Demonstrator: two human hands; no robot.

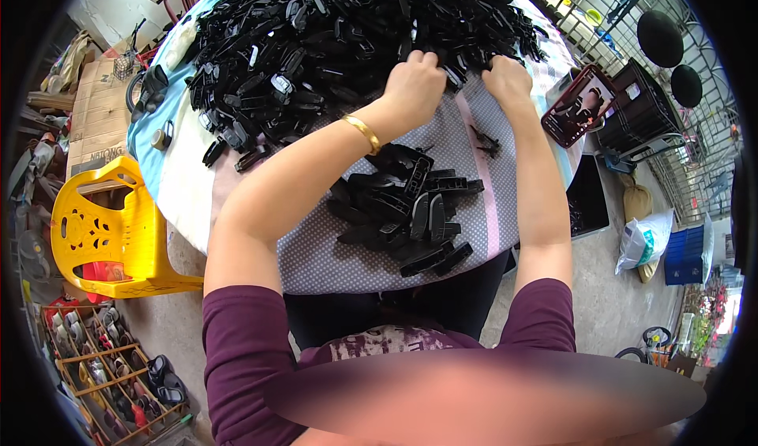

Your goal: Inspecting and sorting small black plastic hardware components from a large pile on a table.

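Observation:
A big heap of black plastic parts [332, 43] covers the far half of a round table with a dotted grey cloth [474, 233]. My left hand [414, 87], with a gold bangle at the wrist, rests knuckles-up at the heap's near edge, fingers curled into the parts. My right hand [508, 81] reaches into the same edge just to the right, fingers buried among the pieces. What either hand grips is hidden. A smaller pile of black parts [410, 213] lies on the cloth near me, between my forearms.
A phone in a red case [578, 106] lies at the table's right edge. A yellow plastic chair [110, 233] stands to the left, a shoe rack [110, 367] below it. A black crate [639, 106], a white sack [643, 241] and a blue bin [685, 255] stand to the right.

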